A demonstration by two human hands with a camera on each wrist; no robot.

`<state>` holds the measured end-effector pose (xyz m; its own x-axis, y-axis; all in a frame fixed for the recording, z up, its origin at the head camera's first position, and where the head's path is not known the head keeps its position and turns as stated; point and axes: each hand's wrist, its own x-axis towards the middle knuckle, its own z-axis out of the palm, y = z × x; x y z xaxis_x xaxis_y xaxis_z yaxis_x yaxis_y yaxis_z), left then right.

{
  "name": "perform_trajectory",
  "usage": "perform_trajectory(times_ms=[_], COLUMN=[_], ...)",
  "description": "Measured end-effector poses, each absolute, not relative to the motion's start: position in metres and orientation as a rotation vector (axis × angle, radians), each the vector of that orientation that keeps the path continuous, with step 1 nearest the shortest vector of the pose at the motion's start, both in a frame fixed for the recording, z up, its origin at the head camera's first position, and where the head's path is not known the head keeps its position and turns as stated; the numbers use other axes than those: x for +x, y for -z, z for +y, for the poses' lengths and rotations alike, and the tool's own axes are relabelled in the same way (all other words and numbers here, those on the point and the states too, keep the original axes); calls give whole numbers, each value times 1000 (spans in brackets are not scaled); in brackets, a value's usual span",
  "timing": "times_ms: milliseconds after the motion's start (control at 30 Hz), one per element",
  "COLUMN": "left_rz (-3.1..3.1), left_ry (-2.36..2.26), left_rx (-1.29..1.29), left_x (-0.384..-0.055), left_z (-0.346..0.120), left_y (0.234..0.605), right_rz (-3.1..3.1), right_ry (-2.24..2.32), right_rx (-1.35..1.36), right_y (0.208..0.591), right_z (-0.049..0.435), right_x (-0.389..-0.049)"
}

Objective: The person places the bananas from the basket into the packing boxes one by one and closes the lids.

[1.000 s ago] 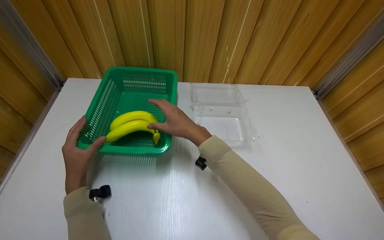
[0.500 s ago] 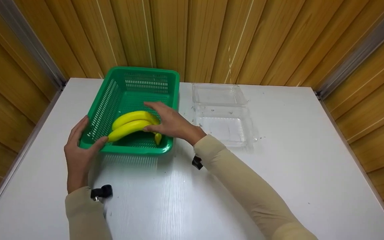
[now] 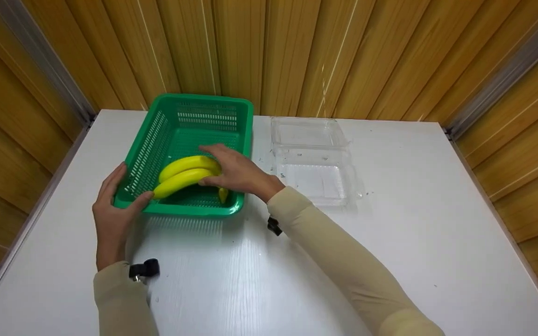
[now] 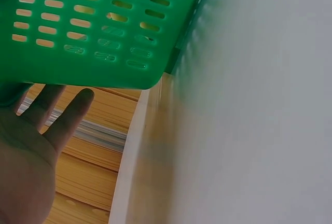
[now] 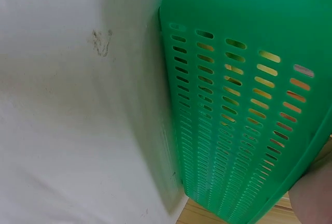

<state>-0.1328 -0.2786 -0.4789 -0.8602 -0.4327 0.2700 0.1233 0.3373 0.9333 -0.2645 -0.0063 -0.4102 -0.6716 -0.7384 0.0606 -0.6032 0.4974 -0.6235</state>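
Observation:
Two yellow bananas (image 3: 182, 179), which look joined at the stem end, lie in the near part of a green plastic basket (image 3: 245, 135). My right hand (image 3: 241, 173) reaches over the basket's right side and spans the bananas near their stem end, thumb on the near side and fingers on the far side; its palm is hidden. At the near left corner, my left hand (image 3: 115, 210) holds the basket with the thumb over the rim and the fingers along the outside. The left wrist view shows those fingers (image 4: 72, 112) spread beside the slotted wall.
Right of the basket, a clear plastic clamshell box (image 3: 315, 179) lies unfolded on the white table (image 3: 390, 233). Wood-patterned panels (image 3: 297, 56) stand behind the table and at both sides. Small specks lie around the box.
My right hand has shifted slightly left and lower, further over the bananas, with thumb and fingers a little closer together. The left hand keeps its place on the basket; the bananas stay put.

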Motion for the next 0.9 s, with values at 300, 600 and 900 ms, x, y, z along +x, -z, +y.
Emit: perform_trajectory(times_ms=[300,600,900], left_rz=[-2137,-2135,-2144], left_ry=[1542,1533,1520], left_rx=[260,244,217], left_x=[-133,-132,-132], left_z=[-280,-279,-280], left_y=[479,480,481], right_rz=[2548,2598,2640], right_ry=[830,743,640], right_rx=[-1165,-1137,-1114], right_y=[411,414,414], right_z=[-14,-20,-22], right_x=[-263,-265,-264])
